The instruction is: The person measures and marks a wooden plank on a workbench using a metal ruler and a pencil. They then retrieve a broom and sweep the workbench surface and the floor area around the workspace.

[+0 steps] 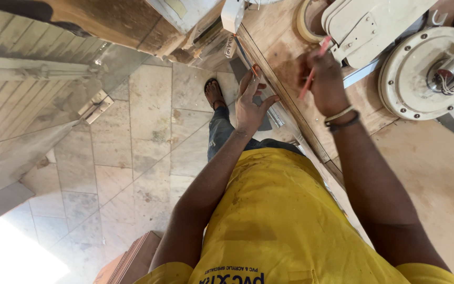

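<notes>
My right hand [324, 79] is closed around a thin red wire [311, 73] above the wooden workbench [426, 168], close to a cream metal housing [366, 26]. My left hand [252, 100] hovers off the bench's edge with fingers spread, pinching what looks like the end of a thin orange-and-blue wire [245, 58] between thumb and fingertip. A round white motor body [421, 73] with copper windings and loose wires lies on the bench to the right of my right hand.
A roll of tape [306, 21] sits at the bench's far end. Cluttered boxes and a white plastic part [232, 13] lie beyond the left hand. Tiled floor [132, 158], my sandalled foot [214, 93], wooden wall panels [22, 89] and stacked boards [132, 260] are at left.
</notes>
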